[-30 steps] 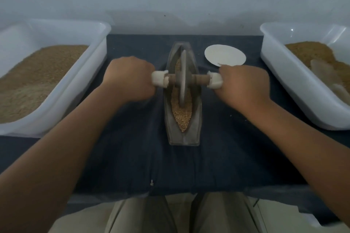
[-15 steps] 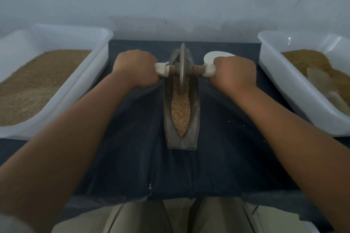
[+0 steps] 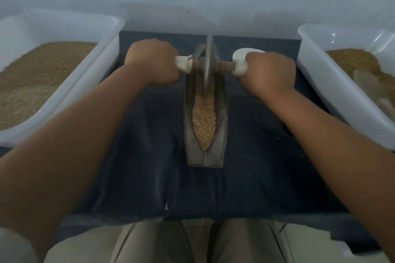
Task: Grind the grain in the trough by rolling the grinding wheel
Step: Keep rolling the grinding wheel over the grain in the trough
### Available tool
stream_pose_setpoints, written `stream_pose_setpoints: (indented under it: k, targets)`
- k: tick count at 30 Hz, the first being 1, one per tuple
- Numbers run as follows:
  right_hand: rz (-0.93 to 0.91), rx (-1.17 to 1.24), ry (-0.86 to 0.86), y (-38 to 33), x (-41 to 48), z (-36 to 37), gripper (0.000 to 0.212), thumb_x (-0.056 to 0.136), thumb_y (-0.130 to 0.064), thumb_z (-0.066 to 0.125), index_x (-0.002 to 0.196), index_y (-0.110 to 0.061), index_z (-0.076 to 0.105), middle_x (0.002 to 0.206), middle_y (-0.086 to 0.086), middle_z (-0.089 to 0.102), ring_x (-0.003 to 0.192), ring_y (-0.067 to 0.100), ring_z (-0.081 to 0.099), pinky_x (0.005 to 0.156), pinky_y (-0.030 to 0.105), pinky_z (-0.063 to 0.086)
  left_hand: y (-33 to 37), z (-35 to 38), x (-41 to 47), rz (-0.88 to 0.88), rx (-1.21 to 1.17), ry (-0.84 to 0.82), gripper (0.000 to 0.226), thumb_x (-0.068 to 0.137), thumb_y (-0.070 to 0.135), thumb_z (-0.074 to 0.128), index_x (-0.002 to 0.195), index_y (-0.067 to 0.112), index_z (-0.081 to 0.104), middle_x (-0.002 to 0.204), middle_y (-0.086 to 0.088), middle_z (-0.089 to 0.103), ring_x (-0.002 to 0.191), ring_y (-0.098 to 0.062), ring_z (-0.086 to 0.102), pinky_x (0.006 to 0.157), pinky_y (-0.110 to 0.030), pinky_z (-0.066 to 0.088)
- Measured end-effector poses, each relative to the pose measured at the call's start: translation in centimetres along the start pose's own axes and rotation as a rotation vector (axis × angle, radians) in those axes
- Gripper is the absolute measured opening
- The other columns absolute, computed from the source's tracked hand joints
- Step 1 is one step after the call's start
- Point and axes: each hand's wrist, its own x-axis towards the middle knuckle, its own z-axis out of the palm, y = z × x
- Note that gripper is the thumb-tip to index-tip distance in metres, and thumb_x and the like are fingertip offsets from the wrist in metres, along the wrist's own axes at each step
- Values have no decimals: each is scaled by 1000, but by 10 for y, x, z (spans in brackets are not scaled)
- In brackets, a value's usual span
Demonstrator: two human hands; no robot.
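The grinding wheel (image 3: 208,64) stands upright on its edge in the far half of the trough (image 3: 222,126), its rim down in the grain (image 3: 204,121). The trough is a narrow, boat-shaped grey vessel lying lengthwise, near to far, in the middle of a dark blue cloth (image 3: 256,166). Grain fills its groove from the wheel back to the pointed near end.

A wooden axle (image 3: 224,66) runs through the wheel from left to right, with a pale handle at each end. The person's left hand (image 3: 152,61) is curled into a fist round the left handle (image 3: 182,64), and the right hand (image 3: 270,72) is wrapped the same way round the right handle (image 3: 239,69). Both fists are closed tight, knuckles up, with only the inner ends of the handles showing. Both forearms reach out from the near edge.

A white tub (image 3: 102,64) of brown grain sits at the left of the cloth, and a second white tub (image 3: 320,83) of browner meal sits at the right. A flat white disc (image 3: 245,51) lies on the cloth just beyond the right hand, partly hidden by it. A few loose specks dot the cloth to the right of the trough. Light-coloured trousers (image 3: 149,241) show at the near edge.
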Motion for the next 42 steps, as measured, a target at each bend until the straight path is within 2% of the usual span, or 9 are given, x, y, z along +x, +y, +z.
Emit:
stream_pose_setpoints:
  k: [4,11,17,21,24,28,33,38,42]
  targets:
    - [-36,11,34,-3,-3,-6,36,89,-42,54,65,-16,50,56,-4,41,50,24,43,52,25,32,2,0,-14,2,-48,-31,32,77,57,50,73,26,58,75,4,59,76,-31,62,67,-36,46]
    - [-28,-26,111,6,-90,-16,54,99,-68,45,66,-26,35,52,-8,31,43,21,33,50,20,14,1,0,-91,173,127,198,28,69,48,59,58,32,40,49,11,39,40,-13,33,49,-19,21]
    - [0,-5,118,0,-18,2,42,89,-45,65,64,-17,47,55,-3,43,49,28,41,50,22,26,6,6,-22,-19,36,69,25,78,50,55,67,27,52,67,6,48,69,-29,56,65,-35,45]
    - [-13,28,73,-2,-5,1,42,93,-48,51,66,-15,52,60,0,51,55,30,51,53,27,36,10,2,-15,-12,19,80,30,75,55,54,67,26,51,67,6,49,72,-31,60,65,-35,45]
    - [-23,-10,66,1,-42,-6,50,99,-58,47,68,-19,48,55,-3,46,49,29,44,51,25,29,8,3,-44,47,47,81,24,77,50,53,66,29,48,64,7,49,65,-28,60,60,-32,43]
    - [-46,-62,101,6,-84,-18,50,97,-59,55,65,-23,39,50,-10,25,39,23,34,49,19,15,0,7,-88,167,110,228,28,72,53,55,61,34,39,53,11,41,45,-21,45,50,-20,23]
    - [-24,19,75,3,-40,-3,47,96,-60,51,69,-22,49,57,-5,47,50,29,50,50,24,23,4,10,-35,50,81,120,23,72,51,53,67,29,50,63,8,48,62,-27,52,59,-31,38]
    - [-16,26,130,-7,-2,-3,44,88,-47,31,65,-16,52,59,0,50,52,28,47,49,30,40,3,9,-3,-2,35,117,36,69,59,40,68,27,55,67,7,54,64,-25,54,60,-32,39]
    - [-84,-45,62,-1,-31,-11,44,98,-48,54,65,-20,48,56,-3,45,48,26,44,46,28,37,1,12,-41,22,23,61,22,74,50,50,70,29,53,65,9,53,63,-23,58,59,-31,42]
